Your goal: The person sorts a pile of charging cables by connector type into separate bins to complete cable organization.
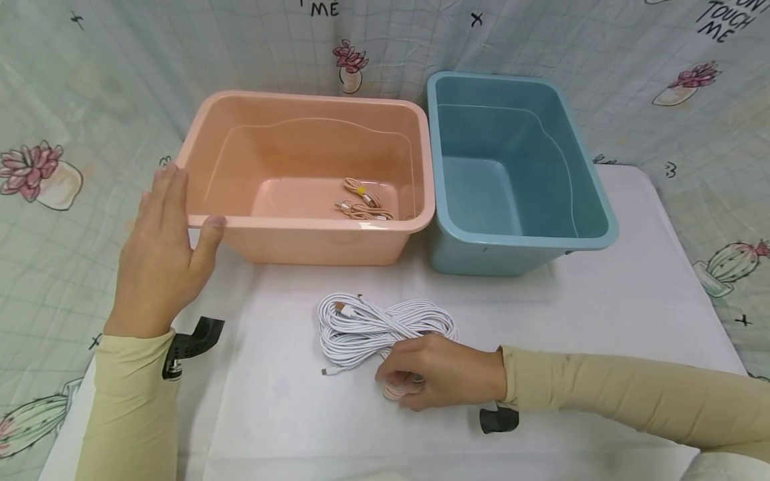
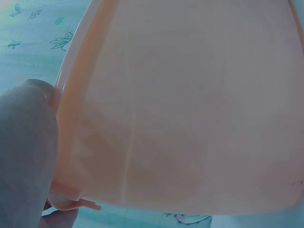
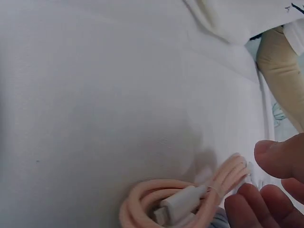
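Observation:
My left hand (image 1: 159,250) lies along the front left corner of a peach plastic bin (image 1: 313,224), fingers straight and thumb on the rim. In the left wrist view the bin's side wall (image 2: 156,109) fills most of the picture. Low on the table, my right hand (image 1: 442,371) is bent over a small coiled pink charging cable (image 3: 142,204) with a white plug. Its fingertips (image 3: 242,204) are right at the coil while the thumb stands apart from it. Just behind the hand lies a large bundle of white cable (image 1: 355,334).
Two small coiled cables (image 1: 363,210), one with a yellow tie, lie inside the peach bin. Right beside it stands a blue bin (image 1: 511,234). A patterned cloth (image 1: 259,47) hangs behind both. The table has a white cover (image 1: 289,434).

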A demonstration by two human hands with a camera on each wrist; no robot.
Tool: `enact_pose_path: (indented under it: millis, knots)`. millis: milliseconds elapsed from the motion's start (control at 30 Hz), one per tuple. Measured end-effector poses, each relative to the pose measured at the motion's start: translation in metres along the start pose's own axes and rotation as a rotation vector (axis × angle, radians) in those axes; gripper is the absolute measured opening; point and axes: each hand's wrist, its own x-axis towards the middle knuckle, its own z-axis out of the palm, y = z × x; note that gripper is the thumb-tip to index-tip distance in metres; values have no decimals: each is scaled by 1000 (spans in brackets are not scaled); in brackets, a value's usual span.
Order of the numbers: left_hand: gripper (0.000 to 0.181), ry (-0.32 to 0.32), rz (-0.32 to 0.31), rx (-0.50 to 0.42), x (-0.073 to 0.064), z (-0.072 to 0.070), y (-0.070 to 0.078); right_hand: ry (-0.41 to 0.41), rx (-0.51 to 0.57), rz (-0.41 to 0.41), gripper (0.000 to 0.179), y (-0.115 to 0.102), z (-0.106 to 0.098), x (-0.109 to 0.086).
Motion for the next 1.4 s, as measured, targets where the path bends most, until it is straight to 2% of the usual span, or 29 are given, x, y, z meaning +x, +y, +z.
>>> enact_pose_path:
  millis: [233,400,633,967,1167,1400]
  knots:
    - [71,4,3,-2,-1,1,-1,89,-29,-20,24,5,11,-3]
    - [71,10,2,-2,-1,1,-1,108,-19,33,25,6,13,-6]
    - [71,7,0,-3,-1,0,0,65,-13,89,37,8,11,-8]
    - [72,23,13,-4,-1,1,0,4,0,91,43,6,18,-13]
    - [71,9,4,-10,0,1,0,-13,-5,43,38,7,23,-9]
    - [71,23,17,-8,-1,1,-1,-25,-44,-12,31,6,27,6]
